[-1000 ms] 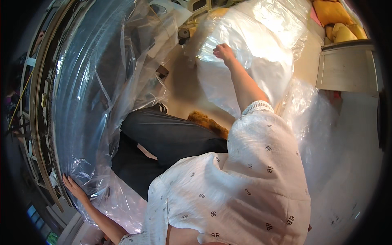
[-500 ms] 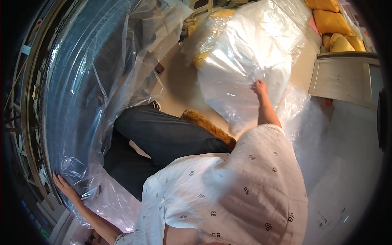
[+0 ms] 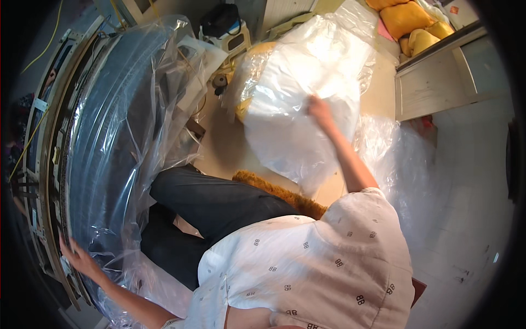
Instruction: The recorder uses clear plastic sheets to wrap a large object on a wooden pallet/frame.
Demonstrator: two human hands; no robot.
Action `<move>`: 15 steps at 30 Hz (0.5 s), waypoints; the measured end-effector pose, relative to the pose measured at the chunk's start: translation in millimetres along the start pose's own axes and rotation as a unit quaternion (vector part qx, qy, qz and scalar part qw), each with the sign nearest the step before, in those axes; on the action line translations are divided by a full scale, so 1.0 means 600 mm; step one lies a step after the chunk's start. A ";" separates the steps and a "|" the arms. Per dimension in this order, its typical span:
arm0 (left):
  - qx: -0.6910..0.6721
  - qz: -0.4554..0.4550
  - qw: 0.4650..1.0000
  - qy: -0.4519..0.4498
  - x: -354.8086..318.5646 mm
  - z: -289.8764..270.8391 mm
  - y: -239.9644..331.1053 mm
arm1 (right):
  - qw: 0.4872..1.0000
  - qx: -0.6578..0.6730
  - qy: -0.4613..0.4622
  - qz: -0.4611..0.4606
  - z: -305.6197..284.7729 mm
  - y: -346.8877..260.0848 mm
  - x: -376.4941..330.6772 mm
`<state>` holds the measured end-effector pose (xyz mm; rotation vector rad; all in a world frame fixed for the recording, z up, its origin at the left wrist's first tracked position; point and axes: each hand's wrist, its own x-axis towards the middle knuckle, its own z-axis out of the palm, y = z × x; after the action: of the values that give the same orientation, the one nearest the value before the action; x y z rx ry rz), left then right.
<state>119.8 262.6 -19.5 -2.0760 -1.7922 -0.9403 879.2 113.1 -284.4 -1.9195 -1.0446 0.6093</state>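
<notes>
My left hand point(image 3: 81, 259) rests with straightened fingers on the left-hand edge of a long work table, beside the clear plastic sheet point(image 3: 109, 159) draped over it. The sheet hangs in folds toward my knees. On the right, my arm reaches forward over a big, bulky white bundle point(image 3: 290, 126) wrapped in clear plastic. My right hand point(image 3: 319, 108) is against its upper surface. The fingers look curled in and are slightly blurred; what they pinch, if anything, is hidden. Shiny crumpled plastic covers the bundle's far end.
A brown furry strip point(image 3: 279, 193) lies beyond my lap. Yellow cushions point(image 3: 405, 24) are piled at the far right above a pale cabinet point(image 3: 433, 79). More crumpled clear plastic point(image 3: 383, 142) sits right of the bundle. A black bag point(image 3: 219, 21) rests on a stool at the back.
The whole view has shifted, showing more of the back. My right hand has moved a little farther up over the bundle. My left hand stays by the table edge.
</notes>
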 end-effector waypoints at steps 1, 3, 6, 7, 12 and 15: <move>-0.116 -0.042 0.992 -0.037 0.001 0.021 0.087 | 0.992 0.099 -0.044 -0.056 0.067 -0.109 -0.004; -0.339 -0.079 0.926 -0.147 -0.009 0.095 0.287 | 0.970 0.218 -0.105 -0.037 0.107 -0.265 -0.026; -0.491 -0.056 0.831 -0.257 -0.045 0.123 0.496 | 0.932 0.208 -0.240 -0.174 0.146 -0.414 -0.054; -0.537 -0.056 0.793 -0.282 -0.050 0.135 0.550 | 0.915 0.234 -0.253 -0.212 0.155 -0.437 -0.065; -0.558 -0.116 0.682 -0.457 -0.066 0.177 0.562 | 0.897 0.074 -0.203 -0.385 0.114 -0.534 -0.081; -0.468 -0.059 0.779 -0.414 -0.057 0.163 0.549 | 0.900 -0.018 -0.062 -0.431 0.093 -0.516 -0.050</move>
<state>461.6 218.9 -41.4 -3.4685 -2.0571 -1.2293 688.5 203.5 -49.4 -1.2457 -1.8234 0.1908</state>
